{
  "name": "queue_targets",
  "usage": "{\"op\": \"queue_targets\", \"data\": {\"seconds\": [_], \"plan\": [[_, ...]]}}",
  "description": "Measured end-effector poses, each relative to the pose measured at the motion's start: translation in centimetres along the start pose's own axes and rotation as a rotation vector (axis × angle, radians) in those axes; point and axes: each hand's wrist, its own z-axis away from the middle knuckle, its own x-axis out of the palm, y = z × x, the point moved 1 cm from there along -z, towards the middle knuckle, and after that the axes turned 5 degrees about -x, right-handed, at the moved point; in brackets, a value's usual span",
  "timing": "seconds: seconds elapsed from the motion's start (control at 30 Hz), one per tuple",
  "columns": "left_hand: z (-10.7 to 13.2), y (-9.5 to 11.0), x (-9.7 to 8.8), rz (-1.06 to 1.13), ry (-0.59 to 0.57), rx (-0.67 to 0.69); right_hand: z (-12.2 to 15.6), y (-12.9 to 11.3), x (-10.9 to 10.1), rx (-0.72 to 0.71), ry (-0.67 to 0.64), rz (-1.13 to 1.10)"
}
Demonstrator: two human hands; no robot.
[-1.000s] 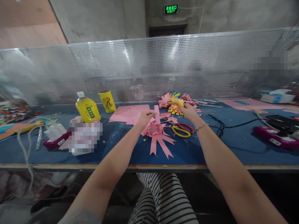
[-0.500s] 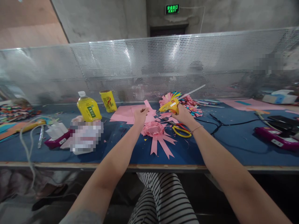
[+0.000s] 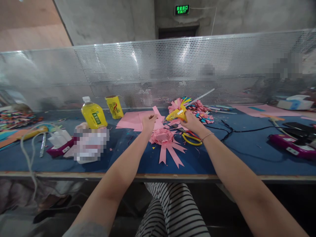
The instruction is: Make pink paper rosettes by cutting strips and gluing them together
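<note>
My right hand (image 3: 191, 121) is wrapped round a yellow glue gun (image 3: 178, 114) with a long clear glue stick (image 3: 202, 97) out of its back. The nozzle points left, toward my left hand (image 3: 148, 122). My left fingers are pinched together at a pink paper strip (image 3: 156, 110), above pink paper sheets (image 3: 130, 120); the pinch itself is partly hidden. Just below both hands lies a pink paper rosette (image 3: 163, 136) with forked ribbon tails (image 3: 175, 158). Scissors (image 3: 192, 139) with yellow and red handles rest beside the rosette, under my right wrist.
Colourful paper flowers (image 3: 203, 116) lie behind the glue gun. A yellow bottle (image 3: 93, 114) and a yellow can-like container (image 3: 114, 107) stand at left. Purple power strips (image 3: 292, 146) sit on both sides; a black cable (image 3: 251, 129) crosses the right. A perforated metal screen (image 3: 118, 75) closes the back.
My right hand and the glue gun have shifted slightly left and down, with the nozzle a little nearer my left fingers. My left hand has hardly moved.
</note>
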Motion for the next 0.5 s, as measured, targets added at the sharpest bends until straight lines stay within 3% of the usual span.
{"op": "queue_targets", "data": {"seconds": [0.5], "plan": [[0.39, 0.43, -0.14, 0.051, 0.009, -0.058, -0.04, 0.29, -0.35, 0.029, 0.013, 0.000]]}}
